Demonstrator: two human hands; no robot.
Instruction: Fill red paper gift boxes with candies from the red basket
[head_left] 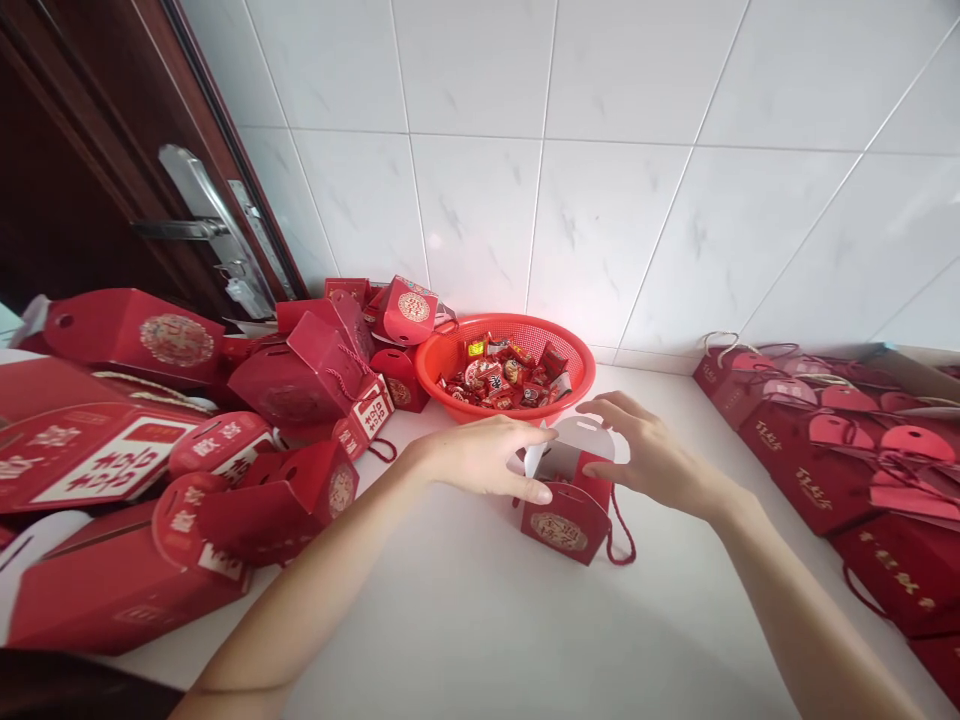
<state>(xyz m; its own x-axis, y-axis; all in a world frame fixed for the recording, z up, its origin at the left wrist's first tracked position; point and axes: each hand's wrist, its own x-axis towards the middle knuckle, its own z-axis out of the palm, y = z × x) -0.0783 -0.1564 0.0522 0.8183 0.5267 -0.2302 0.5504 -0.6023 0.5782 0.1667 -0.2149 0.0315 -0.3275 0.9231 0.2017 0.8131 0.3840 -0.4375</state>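
A small red candy gift box (pixel 566 525) with a gold round emblem stands upright on the white counter, its top open and its pale inner flaps raised. My left hand (pixel 487 455) is at the box's left side, fingers on a white flap and thumb by the front panel's upper edge. From the right, my right hand (pixel 652 450) grips the other side, fingers behind and thumb in front of the raised flap. A dark red cord handle (pixel 622 530) hangs at the box's right. The contents are mostly hidden by my hands and the flaps.
Behind the box, a red plastic basket (pixel 427 375) holds many wrapped candies (pixel 510 375). Red gift boxes (pixel 292 380) lie heaped on the left. Rows of closed red boxes (pixel 802 470) line the right. A tiled wall (pixel 615 220) and a door handle (pixel 199 215) are behind.
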